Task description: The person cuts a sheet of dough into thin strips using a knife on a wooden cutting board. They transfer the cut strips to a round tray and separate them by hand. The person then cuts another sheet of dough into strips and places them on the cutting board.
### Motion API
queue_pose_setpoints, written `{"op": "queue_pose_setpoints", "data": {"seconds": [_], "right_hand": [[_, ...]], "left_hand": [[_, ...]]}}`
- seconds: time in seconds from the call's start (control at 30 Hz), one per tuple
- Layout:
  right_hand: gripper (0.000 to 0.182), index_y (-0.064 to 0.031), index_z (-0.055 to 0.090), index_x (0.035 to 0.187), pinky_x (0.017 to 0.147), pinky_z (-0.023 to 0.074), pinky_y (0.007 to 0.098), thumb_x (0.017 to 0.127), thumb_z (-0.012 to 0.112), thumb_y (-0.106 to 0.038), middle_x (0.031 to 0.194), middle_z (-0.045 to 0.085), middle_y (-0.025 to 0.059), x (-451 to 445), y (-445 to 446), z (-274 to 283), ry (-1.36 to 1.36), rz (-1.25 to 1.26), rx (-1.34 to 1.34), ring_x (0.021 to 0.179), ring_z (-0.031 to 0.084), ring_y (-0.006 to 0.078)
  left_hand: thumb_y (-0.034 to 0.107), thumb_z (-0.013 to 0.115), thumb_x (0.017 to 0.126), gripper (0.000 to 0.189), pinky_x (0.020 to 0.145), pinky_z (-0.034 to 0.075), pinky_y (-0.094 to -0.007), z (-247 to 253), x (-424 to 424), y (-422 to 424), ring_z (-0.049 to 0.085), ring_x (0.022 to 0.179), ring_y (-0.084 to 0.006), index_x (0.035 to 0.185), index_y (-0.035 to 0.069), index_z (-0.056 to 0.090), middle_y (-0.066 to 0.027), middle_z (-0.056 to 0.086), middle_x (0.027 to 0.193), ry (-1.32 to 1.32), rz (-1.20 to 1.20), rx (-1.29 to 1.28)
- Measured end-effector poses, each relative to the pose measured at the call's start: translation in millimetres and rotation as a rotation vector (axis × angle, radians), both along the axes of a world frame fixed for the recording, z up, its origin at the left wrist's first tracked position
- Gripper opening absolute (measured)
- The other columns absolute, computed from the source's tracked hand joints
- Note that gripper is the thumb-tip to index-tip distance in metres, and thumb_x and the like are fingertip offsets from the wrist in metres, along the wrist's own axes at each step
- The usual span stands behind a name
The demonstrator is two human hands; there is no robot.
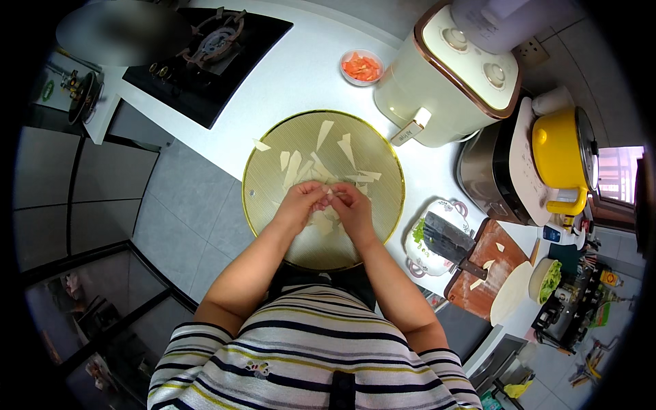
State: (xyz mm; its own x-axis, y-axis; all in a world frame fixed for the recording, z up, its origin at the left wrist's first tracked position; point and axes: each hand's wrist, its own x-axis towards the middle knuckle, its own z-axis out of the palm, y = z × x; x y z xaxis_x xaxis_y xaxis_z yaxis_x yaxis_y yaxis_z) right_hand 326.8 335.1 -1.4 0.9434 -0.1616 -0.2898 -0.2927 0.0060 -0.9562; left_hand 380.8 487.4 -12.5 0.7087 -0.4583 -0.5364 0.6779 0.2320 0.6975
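Flat pieces of pale dough [293,169] lie scattered over a round ribbed tray with a golden rim [401,189], one of them overlapping its upper left edge. Above the tray's middle my left hand [302,202] and my right hand [350,205] meet at the fingertips. Between them they pinch a small pale piece, mostly hidden by the fingers. More pieces lie beneath and just below the hands.
Right of the tray, a cleaver [448,238] rests across a plate [441,207] with chopped greens and a wooden board [499,256] with dough. A bowl of chopped red food [361,66], an air fryer [441,82] and a gas hob [215,56] stand beyond.
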Motion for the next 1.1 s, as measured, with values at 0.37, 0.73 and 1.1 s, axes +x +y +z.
{"op": "queue_pose_setpoints", "data": {"seconds": [0.37, 0.73, 1.1], "right_hand": [[0.021, -0.0015, 0.063, 0.116, 0.070, 0.0494, 0.0258, 0.099, 0.056, -0.010, 0.093, 0.068, 0.0028, 26.4, -59.7, 5.0, 0.127, -0.241, 0.419, 0.082, 0.064, 0.0112], [0.041, -0.0072, 0.055, 0.121, 0.082, 0.0525, 0.0432, 0.084, 0.069, -0.017, 0.110, 0.059, 0.0140, -15.3, -7.0, -21.6, -0.153, 0.276, -0.936, 0.088, 0.062, 0.0371], [0.024, -0.0045, 0.062, 0.113, 0.074, 0.0502, 0.0272, 0.089, 0.058, -0.003, 0.089, 0.063, 0.0017, 24.6, -64.5, -17.8, 0.153, 0.098, 0.180, 0.083, 0.062, 0.0127]], "left_hand": [[0.008, 0.055, 0.098, 0.009, 0.076, 0.056, -0.0277, 9.1, 28.5, 28.6, 0.068, 0.079, -0.0161, 0.101, 0.002, 0.062, -0.0078, 0.068, 0.089, -0.067, 0.177, 0.047], [0.005, 0.075, 0.073, 0.041, 0.084, 0.050, -0.0415, -19.0, -15.3, 52.2, 0.059, 0.093, -0.0354, 0.113, 0.003, 0.062, -0.0137, 0.061, 0.100, -1.193, -0.119, 1.140], [-0.005, 0.052, 0.094, 0.021, 0.071, 0.054, -0.0224, 6.5, 6.2, 61.1, 0.066, 0.084, -0.0124, 0.112, 0.001, 0.058, -0.0048, 0.067, 0.097, -0.009, 0.161, -0.016]]}}
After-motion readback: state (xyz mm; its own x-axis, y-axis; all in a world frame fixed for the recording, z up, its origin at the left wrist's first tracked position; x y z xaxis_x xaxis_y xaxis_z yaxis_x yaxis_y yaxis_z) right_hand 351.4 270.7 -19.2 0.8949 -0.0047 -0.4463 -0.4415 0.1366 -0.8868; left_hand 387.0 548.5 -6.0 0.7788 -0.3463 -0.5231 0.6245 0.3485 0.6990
